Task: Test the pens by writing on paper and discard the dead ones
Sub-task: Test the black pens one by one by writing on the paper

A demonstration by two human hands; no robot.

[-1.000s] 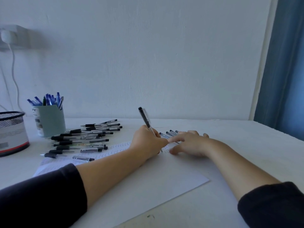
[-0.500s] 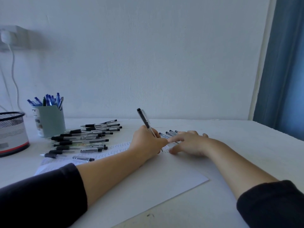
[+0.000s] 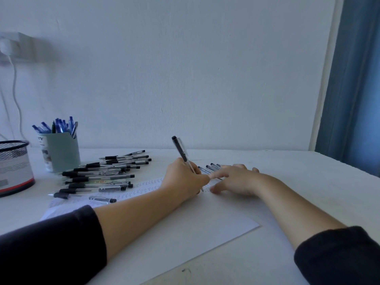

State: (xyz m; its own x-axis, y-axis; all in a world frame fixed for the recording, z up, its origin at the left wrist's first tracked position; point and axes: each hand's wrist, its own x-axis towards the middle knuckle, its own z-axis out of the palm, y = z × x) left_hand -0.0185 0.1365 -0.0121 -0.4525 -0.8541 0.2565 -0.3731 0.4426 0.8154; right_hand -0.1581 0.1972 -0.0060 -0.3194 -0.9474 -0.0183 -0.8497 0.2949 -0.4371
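Observation:
My left hand (image 3: pixel 184 179) grips a clear pen with a black cap end (image 3: pixel 181 151), tilted back, its tip down on the white paper (image 3: pixel 185 229). Lines of small blue writing run across the paper to the left of that hand. My right hand (image 3: pixel 234 179) rests flat on the paper just right of the pen tip, fingers spread. A few pens (image 3: pixel 209 168) lie behind my right hand, partly hidden. A large pile of black and clear pens (image 3: pixel 104 173) lies on the table to the left.
A pale green cup (image 3: pixel 61 151) holding blue pens stands at the back left. A black wire mesh basket (image 3: pixel 14 167) sits at the far left edge. A wall lies behind the white table (image 3: pixel 308 182), a blue curtain (image 3: pixel 357 99) at the right.
The pen's top has swayed slightly to the left while my left hand stays on the paper. My right hand has not moved.

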